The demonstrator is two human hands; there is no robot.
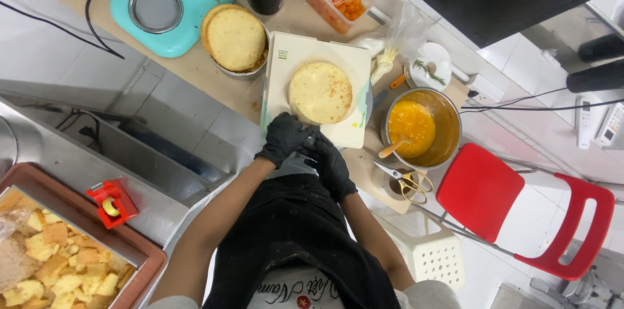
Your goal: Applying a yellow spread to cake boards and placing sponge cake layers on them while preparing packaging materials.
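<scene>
Sponge round [320,92] flat on white board [305,62], mid-counter [195,65]. Black-gloved left hand [284,138] and right hand [331,165] pressed together at board's near edge, holding nothing visible. Likely between layering steps; orange filling bowl [442,124] at right, second sponge [235,38] far left.

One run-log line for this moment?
left hand: gloved, touching right hand | right hand: gloved | sponge cake layer: on white board

both black-gloved hands meet at the waist, left hand [284,138] touching right hand [333,165], fingers curled, forearms bare.
</scene>
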